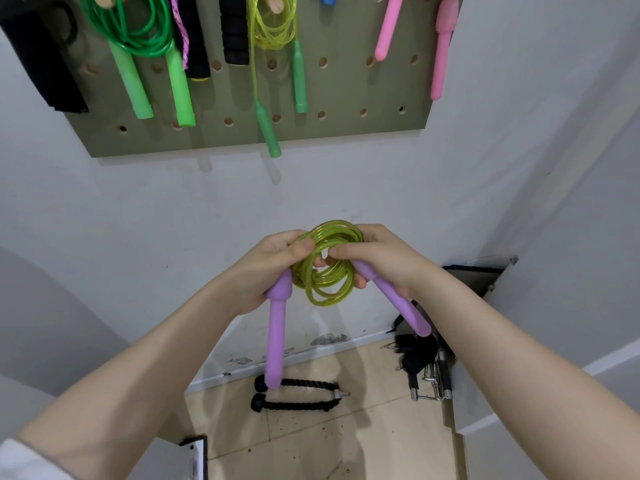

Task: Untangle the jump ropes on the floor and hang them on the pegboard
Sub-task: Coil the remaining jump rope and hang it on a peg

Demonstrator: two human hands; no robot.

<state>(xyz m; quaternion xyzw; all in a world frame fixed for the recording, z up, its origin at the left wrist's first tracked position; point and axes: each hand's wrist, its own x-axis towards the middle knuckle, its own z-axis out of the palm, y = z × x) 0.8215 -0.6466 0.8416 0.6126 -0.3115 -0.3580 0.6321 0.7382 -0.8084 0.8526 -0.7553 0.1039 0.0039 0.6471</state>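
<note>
Yellow-green coiled jump rope (323, 263) gripped between both hands (277, 268).

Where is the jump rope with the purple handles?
In the head view it is in the middle, below the pegboard: the purple-handled jump rope is coiled up between the left hand and the right hand, its handles hanging down.

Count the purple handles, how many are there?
2. One purple handle hangs below the left hand; the other slants down under the right hand. None seems hidden.
</note>
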